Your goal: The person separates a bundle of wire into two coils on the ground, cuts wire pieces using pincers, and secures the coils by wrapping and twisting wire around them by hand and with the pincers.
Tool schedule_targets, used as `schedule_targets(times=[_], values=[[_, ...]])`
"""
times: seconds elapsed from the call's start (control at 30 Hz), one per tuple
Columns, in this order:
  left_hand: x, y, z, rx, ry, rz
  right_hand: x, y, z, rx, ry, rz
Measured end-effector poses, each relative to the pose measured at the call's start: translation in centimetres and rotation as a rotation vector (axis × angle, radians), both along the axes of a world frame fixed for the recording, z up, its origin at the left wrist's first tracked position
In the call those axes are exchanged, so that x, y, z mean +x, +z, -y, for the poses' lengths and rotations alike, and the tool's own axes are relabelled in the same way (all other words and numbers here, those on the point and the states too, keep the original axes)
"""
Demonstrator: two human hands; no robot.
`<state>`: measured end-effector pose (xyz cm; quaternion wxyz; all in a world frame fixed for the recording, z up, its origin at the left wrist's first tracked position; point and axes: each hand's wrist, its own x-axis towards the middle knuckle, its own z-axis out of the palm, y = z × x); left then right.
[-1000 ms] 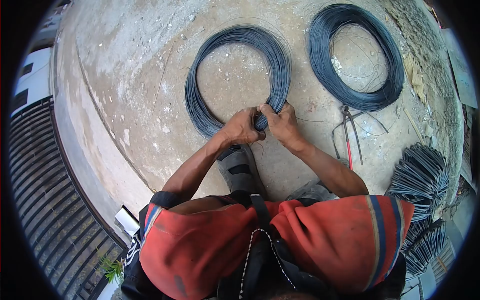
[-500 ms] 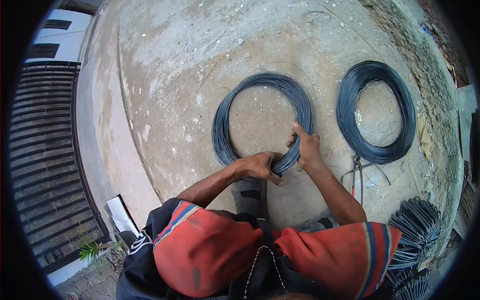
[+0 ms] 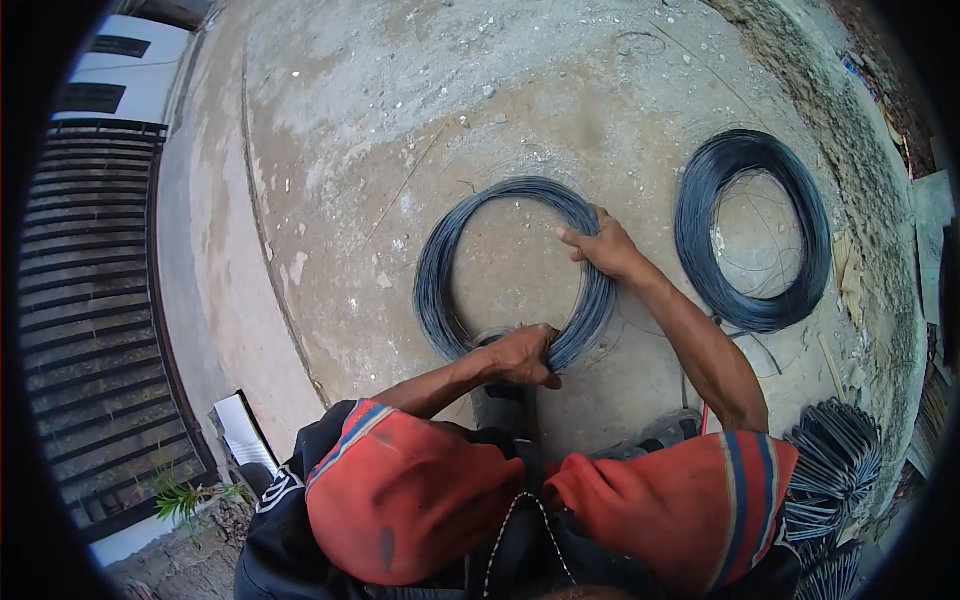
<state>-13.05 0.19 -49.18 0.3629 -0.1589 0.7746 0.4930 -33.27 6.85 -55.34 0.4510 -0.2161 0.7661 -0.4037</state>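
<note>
A coil of dark wire (image 3: 437, 270) is in front of me, over the concrete ground. My left hand (image 3: 525, 355) grips the coil's near side, its fingers wrapped round the bundle. On the right side of the ring, my right hand (image 3: 605, 245) has its thumb across the inner edge and its other fingers behind the strands, mostly hidden. A second coil of dark wire (image 3: 697, 215) lies flat to the right, apart from both hands. Just below that coil, a pair of pincers (image 3: 706, 412) is largely covered by my right forearm, with only a red handle part showing.
Bundles of bent steel bars (image 3: 835, 450) lie at the lower right. A rough concrete edge (image 3: 868, 250) runs down the right side. On the left is a dark slatted gate (image 3: 95, 320). Thin loose wire (image 3: 640, 42) rests on the ground at the top.
My right hand has moved up and along the coil to its upper right side. The held coil has shifted slightly toward me and left. My left hand keeps its grip on the near side.
</note>
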Motion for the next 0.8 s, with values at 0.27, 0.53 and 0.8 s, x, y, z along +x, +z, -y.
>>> schedule_targets(times=[0.27, 0.53, 0.8], values=[[0.0, 1.3, -3.9, -0.409, 0.07, -0.118, 2.5, 1.1, -1.6, -0.162, -0.218, 0.267], [-0.4, 0.1, -2.2, -0.241, 0.032, -0.085, 5.1, 2.2, -3.9, -0.272, -0.457, 0.551], [-1.6, -0.5, -2.6, -0.209, 0.131, -0.164, 7.0, 0.5, -7.0, -0.421, -0.56, -0.178]])
